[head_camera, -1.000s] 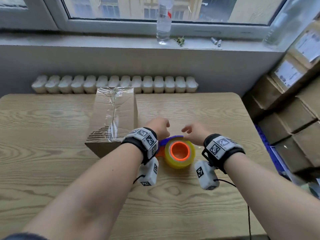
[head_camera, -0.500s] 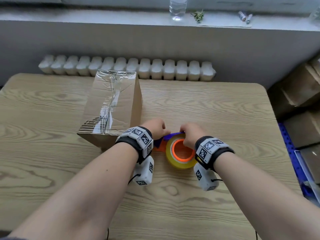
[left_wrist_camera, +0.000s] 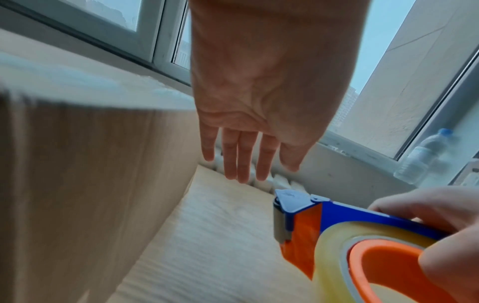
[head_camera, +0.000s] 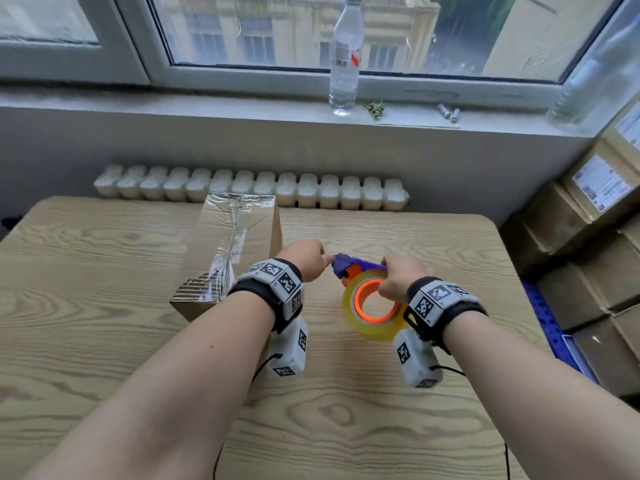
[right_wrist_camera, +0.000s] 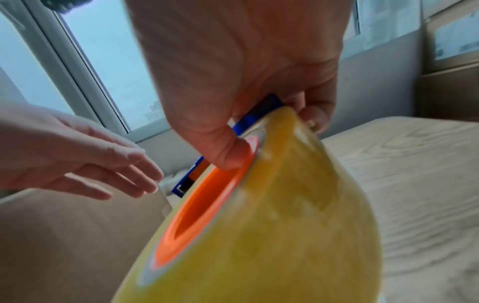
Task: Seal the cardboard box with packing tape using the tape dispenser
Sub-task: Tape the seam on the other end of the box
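Observation:
A cardboard box (head_camera: 235, 251) with wrinkled clear tape along its top stands on the wooden table (head_camera: 104, 327), left of my hands. My right hand (head_camera: 401, 278) grips the tape dispenser (head_camera: 372, 303), a blue and orange frame with a yellowish roll; the thumb sits in the orange core (right_wrist_camera: 207, 201) and the fingers curl over the roll (right_wrist_camera: 279, 225). The dispenser (left_wrist_camera: 350, 235) is lifted off the table, its blue head (left_wrist_camera: 293, 203) pointing left. My left hand (head_camera: 308, 259) hovers just left of that head, its fingers (left_wrist_camera: 243, 155) straight and holding nothing, beside the box (left_wrist_camera: 85, 184).
A radiator (head_camera: 249, 187) runs behind the table's far edge. On the windowsill stand a clear bottle (head_camera: 344, 60) and small items (head_camera: 448, 112). Stacked cardboard boxes (head_camera: 595, 244) fill the right side, with a blue crate (head_camera: 550, 327) below them.
My right hand has closed round the dispenser and lifted it off the table. My left hand has let go of it and spread open beside its head.

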`<state>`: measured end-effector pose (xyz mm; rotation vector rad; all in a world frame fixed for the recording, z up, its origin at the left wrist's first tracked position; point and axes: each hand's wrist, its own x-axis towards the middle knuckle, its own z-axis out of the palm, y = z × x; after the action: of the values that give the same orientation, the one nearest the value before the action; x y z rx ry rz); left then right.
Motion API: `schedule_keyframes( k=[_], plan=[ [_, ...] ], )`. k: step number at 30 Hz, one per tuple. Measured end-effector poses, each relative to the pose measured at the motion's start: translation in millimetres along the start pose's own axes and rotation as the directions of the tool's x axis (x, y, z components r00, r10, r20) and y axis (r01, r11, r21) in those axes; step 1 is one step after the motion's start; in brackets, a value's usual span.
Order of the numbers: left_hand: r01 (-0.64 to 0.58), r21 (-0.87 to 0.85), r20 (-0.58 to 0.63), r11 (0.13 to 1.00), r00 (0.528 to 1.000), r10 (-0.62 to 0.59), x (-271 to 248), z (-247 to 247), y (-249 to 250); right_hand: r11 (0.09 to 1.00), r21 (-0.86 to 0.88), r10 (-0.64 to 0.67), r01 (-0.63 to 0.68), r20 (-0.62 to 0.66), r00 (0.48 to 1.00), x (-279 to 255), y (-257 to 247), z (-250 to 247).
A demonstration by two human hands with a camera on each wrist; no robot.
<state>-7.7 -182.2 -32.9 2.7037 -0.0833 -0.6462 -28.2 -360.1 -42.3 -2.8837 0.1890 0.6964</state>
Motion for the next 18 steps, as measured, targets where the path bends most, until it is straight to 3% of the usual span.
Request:
schedule_keyframes(
  k=[7,11,14,18],
  plan=[
    [-0.02,-0.044,-0.131,0.999,0.991,0.014,-31.7,-45.1,-8.4,0.995,0.103,0.031,-0.016,-0.145,0.989,-32.2,-11.9,-35.5],
    [-0.008,-0.275,-0.152,0.961,0.988,-0.035,-41.6,-62.2,-19.8,0.989,0.133,-0.023,0.061,-0.273,0.962,-50.4,-31.6,-45.7],
    [0.011,-0.639,-0.11,0.769,0.988,-0.106,-48.2,-73.9,-24.6,0.987,0.113,-0.068,0.117,-0.371,0.926,-63.0,-47.2,-46.9],
    [0.027,-0.846,-0.022,0.533,0.996,-0.085,-69.7,-90.2,-35.4,0.979,0.095,-0.121,0.182,-0.449,0.885,-77.4,-65.4,-49.6]
  ],
)
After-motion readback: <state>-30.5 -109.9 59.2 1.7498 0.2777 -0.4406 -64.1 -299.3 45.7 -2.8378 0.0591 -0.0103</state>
